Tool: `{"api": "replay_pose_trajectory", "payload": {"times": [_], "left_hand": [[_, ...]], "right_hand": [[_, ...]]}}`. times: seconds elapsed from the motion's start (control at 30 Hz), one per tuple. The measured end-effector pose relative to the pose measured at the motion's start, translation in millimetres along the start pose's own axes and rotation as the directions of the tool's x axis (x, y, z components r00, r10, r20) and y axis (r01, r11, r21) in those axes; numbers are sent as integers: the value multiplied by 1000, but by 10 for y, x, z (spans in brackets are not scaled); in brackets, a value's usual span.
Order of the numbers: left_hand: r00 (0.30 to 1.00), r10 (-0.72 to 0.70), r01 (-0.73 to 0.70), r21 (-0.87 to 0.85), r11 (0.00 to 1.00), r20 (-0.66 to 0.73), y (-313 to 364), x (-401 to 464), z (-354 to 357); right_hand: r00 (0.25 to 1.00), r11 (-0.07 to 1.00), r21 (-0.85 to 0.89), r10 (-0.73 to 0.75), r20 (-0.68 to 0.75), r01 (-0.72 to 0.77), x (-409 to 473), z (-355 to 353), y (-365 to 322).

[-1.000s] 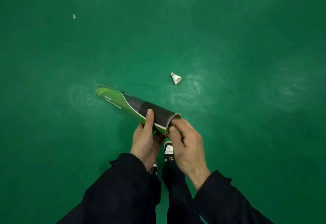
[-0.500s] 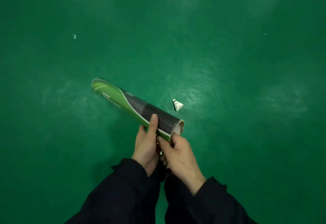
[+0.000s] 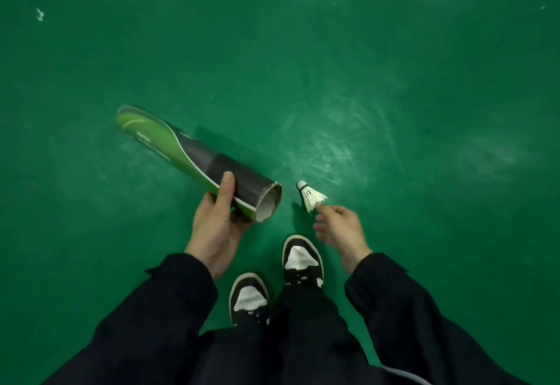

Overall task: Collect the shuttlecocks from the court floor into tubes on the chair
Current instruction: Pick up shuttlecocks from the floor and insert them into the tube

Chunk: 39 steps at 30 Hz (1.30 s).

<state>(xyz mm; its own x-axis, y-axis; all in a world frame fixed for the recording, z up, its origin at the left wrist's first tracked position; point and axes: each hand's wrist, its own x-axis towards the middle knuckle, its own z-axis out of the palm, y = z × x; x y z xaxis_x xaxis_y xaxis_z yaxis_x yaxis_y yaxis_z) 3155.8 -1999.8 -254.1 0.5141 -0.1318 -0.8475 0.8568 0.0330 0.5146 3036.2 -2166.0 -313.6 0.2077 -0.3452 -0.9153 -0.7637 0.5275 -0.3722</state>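
The left hand (image 3: 216,227) grips the tube (image 3: 194,160). The right hand (image 3: 341,227), fingers spread, touches the shuttlecock (image 3: 310,198) on the floor (image 3: 424,111). Better pinch the feathers gently, cork toward the tube mouth.

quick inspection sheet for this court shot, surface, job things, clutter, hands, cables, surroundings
surface: green court floor, scuffed pale near the middle.
job's things: tube, open end toward the shuttlecock on the floor; no chair in view.
clutter: small white scrap far left, speck far right.
grippers: left hand grips the tube; right hand reaches, fingertips at the feathers, not yet closed round them.
cables: thin pale cord at the bottom edge.
surroundings: two black-and-white shoes, dark sleeves.
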Motion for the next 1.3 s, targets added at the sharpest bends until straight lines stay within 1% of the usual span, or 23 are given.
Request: {"api": "replay_pose_trajectory", "payload": {"times": [0.07, 0.1, 0.17, 0.23, 0.3, 0.37, 0.43, 0.47, 0.5, 0.57, 0.67, 0.73, 0.8, 0.83, 0.9, 0.97, 1.07, 1.13, 1.23, 1.3], "left_hand": [[1000, 7, -7, 19, 1000, -4, -36, 312, 7], [1000, 3, -3, 23, 1000, -3, -55, 443, 17], [1000, -14, 14, 25, 1000, -7, -67, 617, 17], [999, -37, 37, 40, 998, -12, -55, 678, 7], [998, -68, 69, 39, 997, -17, 5, 580, 12], [995, -88, 90, 45, 995, -48, 126, 347, 44], [991, -101, 104, 32, 994, -93, 316, -5, 119], [987, -111, 114, 22, 993, -115, 437, -222, 182], [983, -122, 124, 8, 992, -137, 565, -450, 247], [977, -140, 136, -37, 990, -164, 876, -957, 409], [984, -141, 130, -108, 986, -107, 1406, -1749, 702], [989, -127, 117, -130, 985, -71, 1790, -2245, 897], [995, -98, 93, -128, 987, -36, 2186, -2674, 1062], [997, -72, 68, -134, 989, -19, 2392, -2856, 1122], [1000, -5, 3, -155, 988, -14, 2800, -3170, 1201], [997, 68, -72, -178, 981, -29, 3170, -3429, 1199], [989, 136, -146, -179, 973, -64, 3607, -3695, 1119], [982, 173, -185, -194, 964, -75, 3830, -3765, 1018], [968, 224, -247, -287, 926, -113, 4178, -3678, 825], [965, 226, -259, -347, 901, -135, 4419, -3543, 678]], "right_hand": [[993, 989, 82, 121, -12, -120, 507, 166, 83], [987, 982, 109, 156, -43, -151, 716, 252, 129], [973, 976, 158, 175, -151, -151, 995, 396, 193], [966, 974, 199, 151, -211, -109, 1053, 443, 220], [979, 985, 170, 62, -197, -28, 817, 416, 140], [980, 983, 140, -95, -176, 121, 321, 321, -62], [948, 956, 91, -258, -185, 278, -370, 181, -342], [921, 932, 56, -343, -185, 359, -763, 104, -493], [885, 897, 11, -433, -170, 441, -1152, 29, -634], [817, 817, -116, -573, -66, 564, -1912, -105, -929], [746, 690, -303, -652, 135, 658, -2838, -193, -1364], [703, 584, -407, -660, 266, 702, -3321, -194, -1697], [667, 494, -466, -654, 358, 734, -3736, -192, -2053], [653, 471, -464, -638, 408, 750, -3932, -196, -2263], [643, 476, -433, -560, 522, 766, -4249, -172, -2684], [624, 483, -405, -499, 601, 776, -4529, -67, -3048], [610, 481, -401, -442, 658, 780, -4818, 214, -3500], [581, 456, -384, -452, 677, 803, -4957, 465, -3717], [526, 407, -339, -567, 634, 848, -5047, 856, -3939], [478, 326, -352, -654, 586, 877, -5063, 1120, -4049]]}}
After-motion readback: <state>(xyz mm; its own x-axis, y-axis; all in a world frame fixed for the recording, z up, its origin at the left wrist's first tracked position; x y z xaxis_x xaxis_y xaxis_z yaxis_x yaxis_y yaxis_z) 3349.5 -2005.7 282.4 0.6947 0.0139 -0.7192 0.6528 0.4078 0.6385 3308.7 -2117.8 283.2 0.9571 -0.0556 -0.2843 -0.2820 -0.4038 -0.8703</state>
